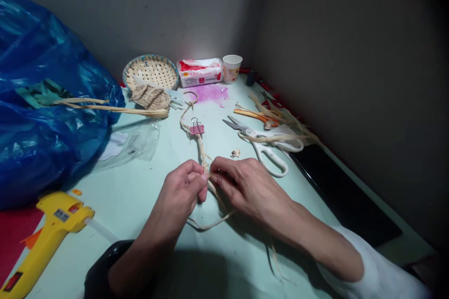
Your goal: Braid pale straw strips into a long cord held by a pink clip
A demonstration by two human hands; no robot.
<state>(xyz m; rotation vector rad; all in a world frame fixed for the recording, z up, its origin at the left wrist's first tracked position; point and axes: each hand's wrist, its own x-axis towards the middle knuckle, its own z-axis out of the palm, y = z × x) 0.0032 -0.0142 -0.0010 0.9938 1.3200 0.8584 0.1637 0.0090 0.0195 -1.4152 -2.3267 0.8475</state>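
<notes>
Right, both your hands meet over the middle of the bench [147, 196], fingertips almost together on the plaited cord [201, 147]. Your left hand [180, 184] grips the cord between thumb and forefinger, its other fingers curled in; your right hand [254, 182] pinches the cord just beside that grip, though the fingers hide which strand it has. From your fingertips the cord runs up towards the far edge, through a pink binder clip [197, 129], and bends into a loose hook at its far end. Below your hands, loose strands [210, 227] trail towards the near edge. On the bench's right side, near your right hand, lie white-handled scissors [251, 132], blades parted; a flat black object [343, 191] lies along the right edge. Against the far edge you have a woven basket [150, 70], a tissue pack [199, 74] and an upright paper cup [231, 72], with a brown woven piece [150, 98] in front of the basket. A blue plastic bag [45, 145] bulges over the left side, and a yellow glue gun [56, 224] lies by the near left corner.
</notes>
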